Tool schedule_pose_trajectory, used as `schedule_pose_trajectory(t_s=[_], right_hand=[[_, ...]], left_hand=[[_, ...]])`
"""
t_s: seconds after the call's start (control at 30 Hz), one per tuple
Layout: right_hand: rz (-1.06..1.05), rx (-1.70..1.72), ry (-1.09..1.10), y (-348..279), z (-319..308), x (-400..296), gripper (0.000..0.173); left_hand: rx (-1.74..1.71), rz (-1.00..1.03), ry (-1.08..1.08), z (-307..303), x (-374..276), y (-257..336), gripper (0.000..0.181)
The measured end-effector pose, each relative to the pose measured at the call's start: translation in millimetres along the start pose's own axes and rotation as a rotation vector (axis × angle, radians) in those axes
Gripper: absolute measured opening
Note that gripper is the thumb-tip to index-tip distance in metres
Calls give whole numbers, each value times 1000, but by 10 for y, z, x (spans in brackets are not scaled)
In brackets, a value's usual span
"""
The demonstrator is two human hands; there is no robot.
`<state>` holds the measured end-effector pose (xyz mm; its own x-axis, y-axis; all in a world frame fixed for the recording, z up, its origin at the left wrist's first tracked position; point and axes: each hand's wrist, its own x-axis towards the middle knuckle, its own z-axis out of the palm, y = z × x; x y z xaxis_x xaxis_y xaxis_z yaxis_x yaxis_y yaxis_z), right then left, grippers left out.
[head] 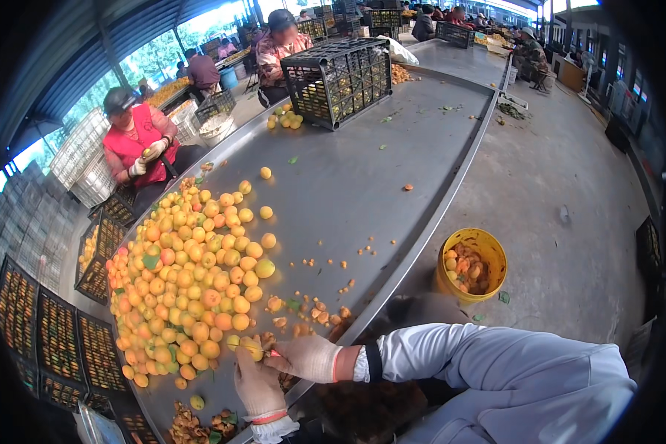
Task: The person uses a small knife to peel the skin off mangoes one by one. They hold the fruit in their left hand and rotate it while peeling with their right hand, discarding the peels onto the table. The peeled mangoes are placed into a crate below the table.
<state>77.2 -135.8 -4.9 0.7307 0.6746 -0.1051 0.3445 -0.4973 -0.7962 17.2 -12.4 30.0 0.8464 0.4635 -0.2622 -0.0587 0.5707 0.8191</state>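
My left hand, in a pale knit glove, grips a yellow apricot at the near edge of the metal table. Closed around the red handle of a small knife is my gloved right hand. The knife's thin blade is against the apricot; how deep it sits I cannot tell. A large heap of apricots lies just beyond my hands. Pitted scraps are scattered near my right hand, and a pile of torn apricot pieces lies below my left hand.
A yellow bucket holding fruit scraps stands on the floor to the right. A black plastic crate lies sideways on the table's far part. Across the table sits a person in a red vest. Filled crates line the left side.
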Motion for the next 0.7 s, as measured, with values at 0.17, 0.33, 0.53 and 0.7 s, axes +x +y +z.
schedule_pose_trajectory(t_s=[0.17,0.33,0.53,0.7], right_hand=[[-6,-18,20,72,46,18,51],[-61,-1,26,80,4,-17,50],[-33,19,44,9,-18,-27,51],[-27,19,55,114,83,18,52]], left_hand=[[473,163,-81,-103,70,-13,39],[568,315,-98,-11,-19,17,40],[88,-30,-99,-116,24,39,41],[815,434,-140,-151,82,-35,33]])
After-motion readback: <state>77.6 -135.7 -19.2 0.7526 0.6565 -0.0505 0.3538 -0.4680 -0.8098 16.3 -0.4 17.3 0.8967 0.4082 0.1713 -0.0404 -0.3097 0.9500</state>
